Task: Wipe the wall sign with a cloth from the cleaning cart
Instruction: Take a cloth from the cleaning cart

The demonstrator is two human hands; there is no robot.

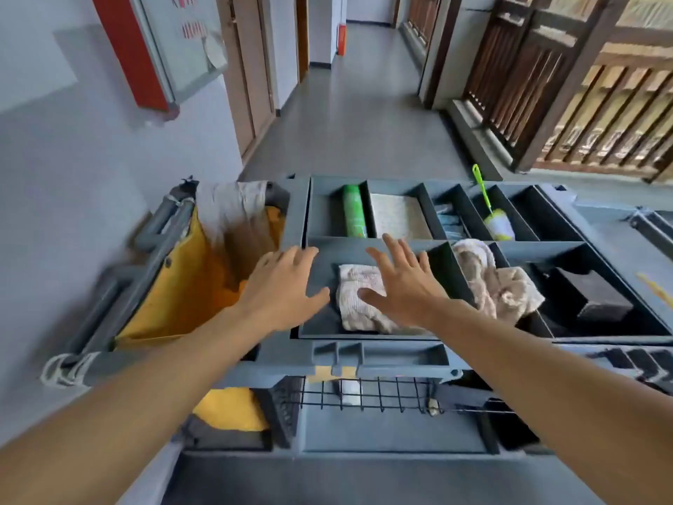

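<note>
A grey cleaning cart [378, 353] stands in front of me, its top tray split into compartments. A crumpled beige cloth [355, 304] lies in the near left compartment. My right hand [404, 286] hovers over that cloth with fingers spread, thumb over its middle, holding nothing. My left hand [282, 289] is open too, over the tray's left rim beside the cloth. A second beige cloth [499, 282] is bunched in the compartment to the right. The wall sign [171, 45], red-edged with a glazed panel, hangs on the left wall above the cart.
A yellow waste bag [185, 286] hangs at the cart's left. The far compartments hold a green spray can [354, 211] and a green-handled brush [497, 222]; a black block [597, 293] sits at the right. The corridor runs ahead, with wooden railings on the right.
</note>
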